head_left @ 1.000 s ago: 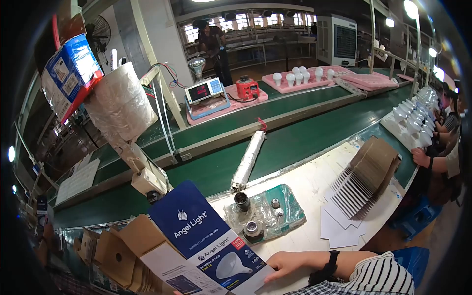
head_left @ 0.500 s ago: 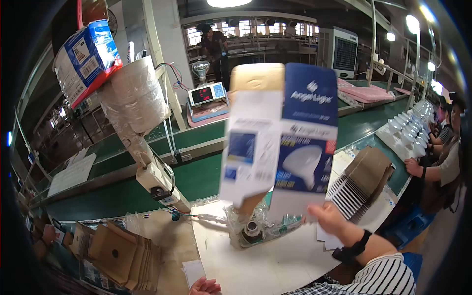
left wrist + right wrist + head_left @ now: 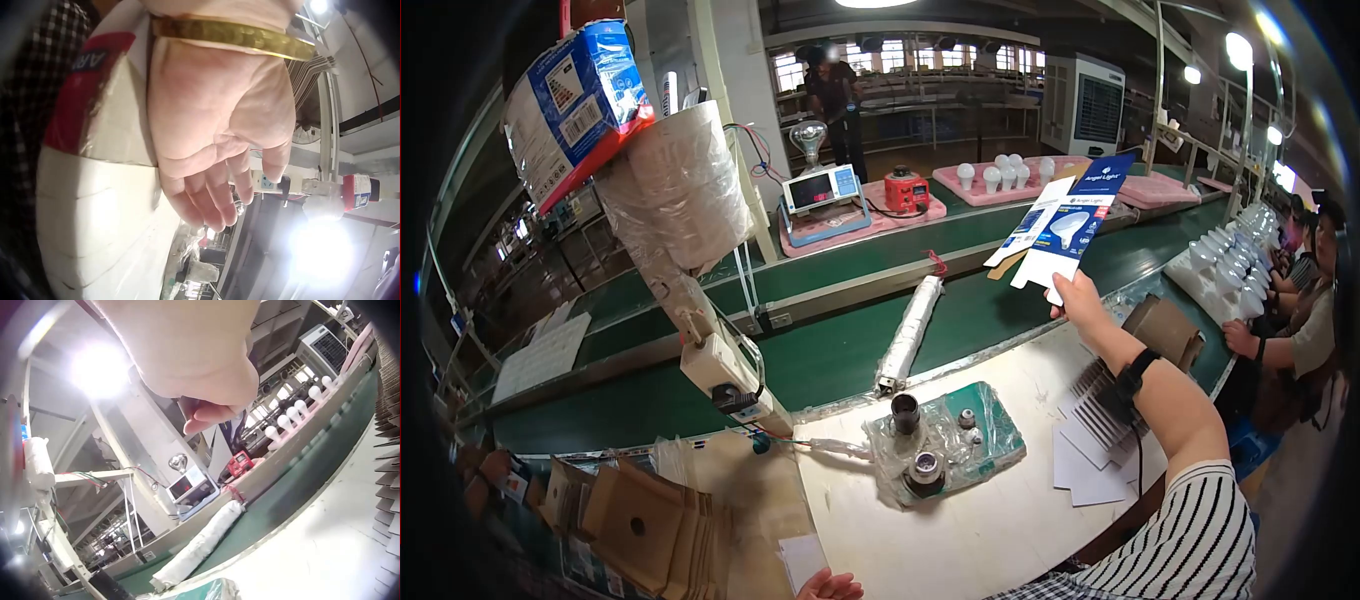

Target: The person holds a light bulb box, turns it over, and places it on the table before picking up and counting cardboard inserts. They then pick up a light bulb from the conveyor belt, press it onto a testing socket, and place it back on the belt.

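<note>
A white bottom flap of a printed light-bulb box [image 3: 1068, 222] is pinched between the thumb and fingers of the right hand [image 3: 1082, 300]. The box is held out at arm's length, tilted, over a green conveyor belt [image 3: 830, 355]; a bulb picture is printed on its blue panel. A black band [image 3: 1138, 370] is worn on the right wrist. The left hand [image 3: 219, 119] is held palm showing near the table's close edge, its fingers loosely bent and the thumb set apart; a gold-coloured bracelet [image 3: 237, 39] is worn above it.

On the white table [image 3: 850, 540], a green board [image 3: 1000, 430] with sockets is partly covered in clear plastic. To its right, white cards [image 3: 1090, 485] are spread beside ridged cardboard [image 3: 1165, 330]. Across the belt, round white bulbs [image 3: 1008, 172] are stood on a pink tray [image 3: 955, 193], and farther left a meter [image 3: 820, 190] is placed beside a red device [image 3: 907, 190].
</note>
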### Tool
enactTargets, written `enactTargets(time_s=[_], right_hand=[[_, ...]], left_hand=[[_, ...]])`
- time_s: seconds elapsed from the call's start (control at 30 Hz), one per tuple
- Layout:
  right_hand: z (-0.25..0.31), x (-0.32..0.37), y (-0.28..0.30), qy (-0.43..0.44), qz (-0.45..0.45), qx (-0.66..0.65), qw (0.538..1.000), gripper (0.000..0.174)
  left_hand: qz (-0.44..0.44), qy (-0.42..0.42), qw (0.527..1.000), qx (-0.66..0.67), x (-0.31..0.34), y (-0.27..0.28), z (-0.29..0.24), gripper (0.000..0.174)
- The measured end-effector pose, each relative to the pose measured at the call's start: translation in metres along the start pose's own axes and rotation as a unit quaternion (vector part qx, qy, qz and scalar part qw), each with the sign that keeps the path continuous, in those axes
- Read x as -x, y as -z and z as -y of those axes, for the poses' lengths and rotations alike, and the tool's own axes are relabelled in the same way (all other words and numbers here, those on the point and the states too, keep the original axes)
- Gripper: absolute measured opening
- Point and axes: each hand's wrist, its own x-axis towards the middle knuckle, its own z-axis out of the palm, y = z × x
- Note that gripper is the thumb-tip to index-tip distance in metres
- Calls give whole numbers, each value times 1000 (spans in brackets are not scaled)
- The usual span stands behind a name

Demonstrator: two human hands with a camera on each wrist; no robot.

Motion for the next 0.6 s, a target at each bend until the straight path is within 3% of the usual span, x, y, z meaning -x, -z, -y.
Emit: enactTargets(time_s=[0.2,0.33,0.4,0.43,0.47,0.6], right_hand=[[-3,-31,-18,128,-76,17,989,24],[-9,-31,-22,183,-119,115,969,28],[-41,-26,-22,106,-72,207,970,31],[-82,-37,-19,86,-31,325,941,32],[-94,-27,-21,63,7,359,931,34],[-95,-20,-28,92,-41,254,962,34]], left_hand=[[3,-2,1000,5,-1,-3,-2,51],[-8,-3,1000,8,1,-5,-1,50],[-10,-5,1000,9,1,-4,-1,50],[-11,-6,1000,10,0,-3,-1,51],[-11,-9,1000,10,0,-2,-1,51],[-13,3,1000,8,0,-1,-1,55]])
